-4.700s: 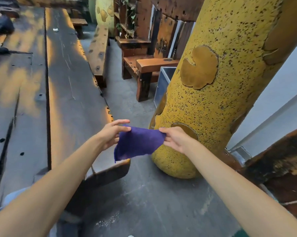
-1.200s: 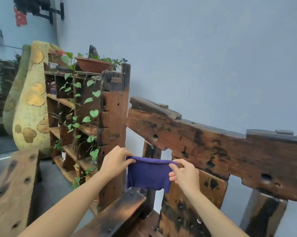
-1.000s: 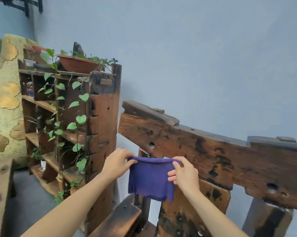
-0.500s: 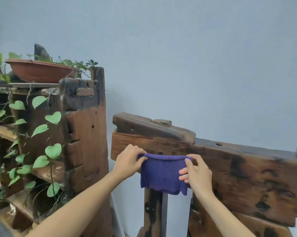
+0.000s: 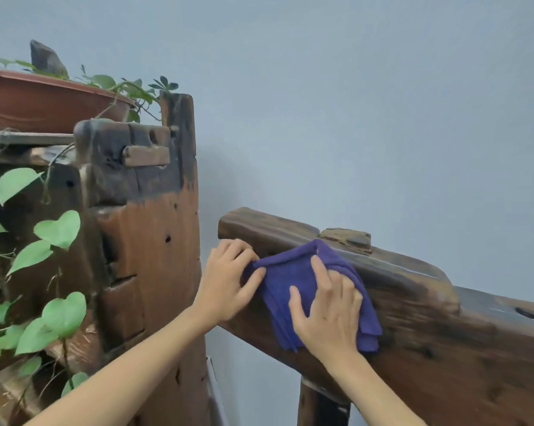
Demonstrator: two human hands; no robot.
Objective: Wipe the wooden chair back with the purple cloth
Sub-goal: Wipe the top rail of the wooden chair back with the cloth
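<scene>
The purple cloth (image 5: pixel 293 278) lies draped over the upper left end of the dark wooden chair back (image 5: pixel 444 327), a thick weathered plank that slopes down to the right. My right hand (image 5: pixel 327 315) presses flat on the cloth with fingers spread. My left hand (image 5: pixel 228 284) pinches the cloth's left edge against the plank's end. A small wooden peg block (image 5: pixel 345 238) sits on the plank's top edge just above the cloth.
A tall dark wooden shelf post (image 5: pixel 148 241) stands close on the left, with a narrow gap to the chair back. A terracotta planter (image 5: pixel 44 103) sits on top, and green vine leaves (image 5: pixel 56 229) hang down its side. A plain blue-grey wall (image 5: pixel 351 103) is behind.
Both hands moved the cloth up and onto the chair back. The right hand went from pinching the cloth's edge to pressing flat on it. The view came closer.
</scene>
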